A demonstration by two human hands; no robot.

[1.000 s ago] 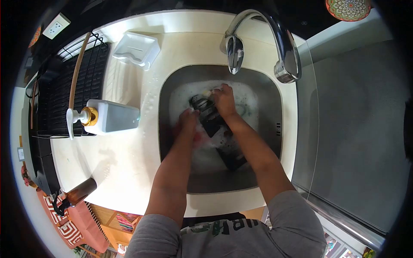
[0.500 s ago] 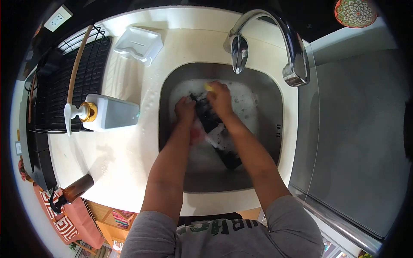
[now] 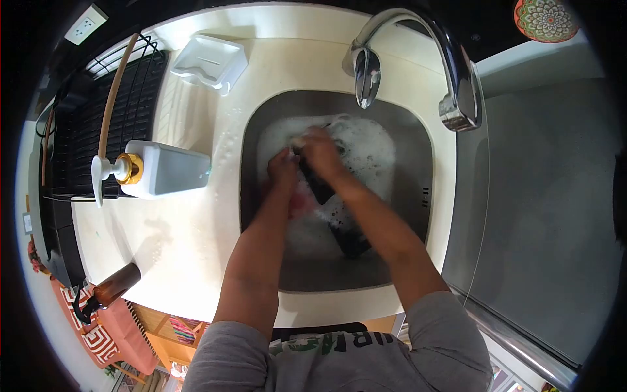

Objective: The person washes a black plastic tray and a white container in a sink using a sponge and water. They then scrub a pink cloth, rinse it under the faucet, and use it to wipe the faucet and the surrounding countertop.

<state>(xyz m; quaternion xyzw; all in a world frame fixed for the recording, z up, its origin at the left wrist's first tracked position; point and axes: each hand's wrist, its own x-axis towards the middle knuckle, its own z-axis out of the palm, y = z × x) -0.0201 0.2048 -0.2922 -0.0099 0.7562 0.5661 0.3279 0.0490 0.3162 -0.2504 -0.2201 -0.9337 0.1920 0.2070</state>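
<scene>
Find the black piece (image 3: pixel 319 186) slanting through the suds (image 3: pixel 371 140) of the sink (image 3: pixel 413 134), partly hidden by foam, with the left grip (image 3: pixel 282 168) apparently pinching its edge near the far end and the right grip (image 3: pixel 321 155) blurred over its upper part (cannot tell whether spread or pressed together). Expect something light and fairly stiff, probably slippery with soap, not very fragile. Take hold firmly by that far edge rather than by the slick flat face
</scene>
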